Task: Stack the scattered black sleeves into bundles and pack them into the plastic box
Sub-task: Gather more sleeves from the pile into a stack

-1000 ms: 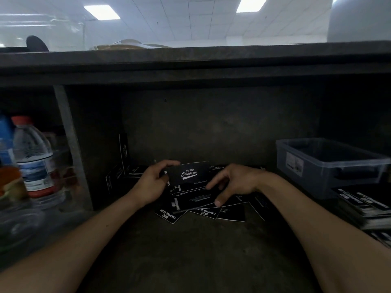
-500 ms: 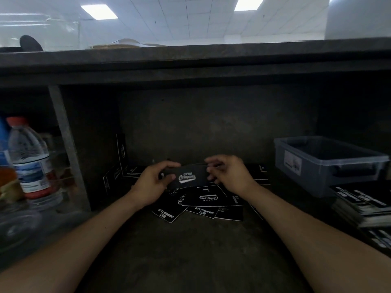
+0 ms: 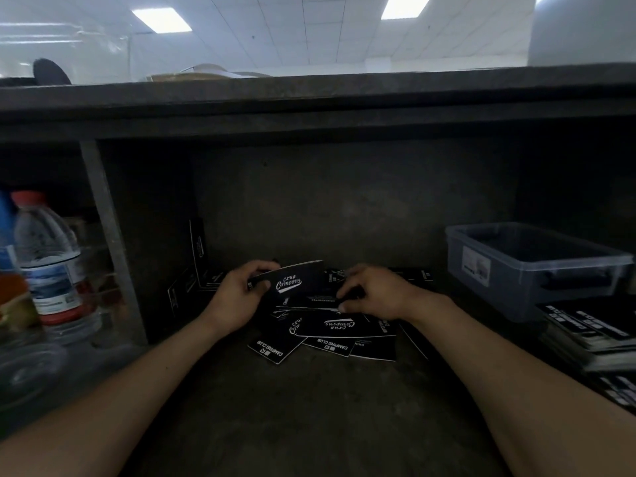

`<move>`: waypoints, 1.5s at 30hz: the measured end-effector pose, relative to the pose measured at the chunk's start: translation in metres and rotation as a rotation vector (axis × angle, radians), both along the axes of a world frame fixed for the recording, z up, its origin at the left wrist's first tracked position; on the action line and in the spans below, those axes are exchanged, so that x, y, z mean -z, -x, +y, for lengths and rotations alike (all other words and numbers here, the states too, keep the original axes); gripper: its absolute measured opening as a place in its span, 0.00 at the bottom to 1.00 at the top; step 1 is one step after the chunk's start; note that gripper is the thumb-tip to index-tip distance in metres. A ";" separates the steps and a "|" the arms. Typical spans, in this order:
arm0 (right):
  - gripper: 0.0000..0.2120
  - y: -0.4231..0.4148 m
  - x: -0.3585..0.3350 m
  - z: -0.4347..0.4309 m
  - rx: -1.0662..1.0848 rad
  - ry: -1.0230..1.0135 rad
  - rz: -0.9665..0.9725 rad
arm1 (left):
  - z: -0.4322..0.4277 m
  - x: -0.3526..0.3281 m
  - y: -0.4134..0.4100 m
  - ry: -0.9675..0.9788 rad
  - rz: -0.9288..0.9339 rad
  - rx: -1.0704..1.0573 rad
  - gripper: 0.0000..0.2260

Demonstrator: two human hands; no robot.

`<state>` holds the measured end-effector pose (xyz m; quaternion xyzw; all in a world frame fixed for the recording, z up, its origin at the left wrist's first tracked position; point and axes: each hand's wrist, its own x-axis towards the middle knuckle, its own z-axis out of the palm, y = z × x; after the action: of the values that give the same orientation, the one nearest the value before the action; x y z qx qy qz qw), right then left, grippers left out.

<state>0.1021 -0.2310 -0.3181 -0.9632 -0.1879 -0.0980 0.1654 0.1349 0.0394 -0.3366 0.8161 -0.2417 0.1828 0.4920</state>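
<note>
Several black sleeves with white print lie scattered in a loose pile (image 3: 330, 333) at the back of a dark shelf. My left hand (image 3: 237, 294) grips a small bundle of sleeves (image 3: 292, 280) by its left end and holds it upright above the pile. Just right of the bundle, my right hand (image 3: 373, 292) reaches down with curled fingers and pinches the edge of a sleeve (image 3: 309, 302) on top of the pile. The translucent plastic box (image 3: 537, 266) stands at the right, apart from both hands; its inside looks dark.
More black sleeves lean against the left partition (image 3: 196, 266). Stacked sleeve bundles (image 3: 592, 328) lie in front of the box at the right. Water bottles (image 3: 48, 263) and clear containers stand left of a grey post (image 3: 110, 242). A thick shelf board overhangs.
The bundle in my left hand has tilted upright again. My right hand let go of the bundle's right end and dropped to the pile, taking hold of a sleeve there.
</note>
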 end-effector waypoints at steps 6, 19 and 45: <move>0.12 0.004 -0.005 -0.004 -0.065 -0.063 0.021 | -0.003 -0.004 0.005 0.028 -0.008 0.014 0.17; 0.21 0.000 0.005 0.014 0.076 -0.513 -0.230 | 0.000 -0.005 0.008 0.049 0.078 0.048 0.25; 0.05 0.004 -0.001 0.009 0.218 -0.978 0.157 | -0.003 -0.002 0.009 0.080 0.193 0.151 0.20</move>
<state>0.0976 -0.2221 -0.3169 -0.7915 -0.0052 -0.1185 0.5996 0.1260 0.0368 -0.3343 0.7892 -0.2465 0.0755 0.5574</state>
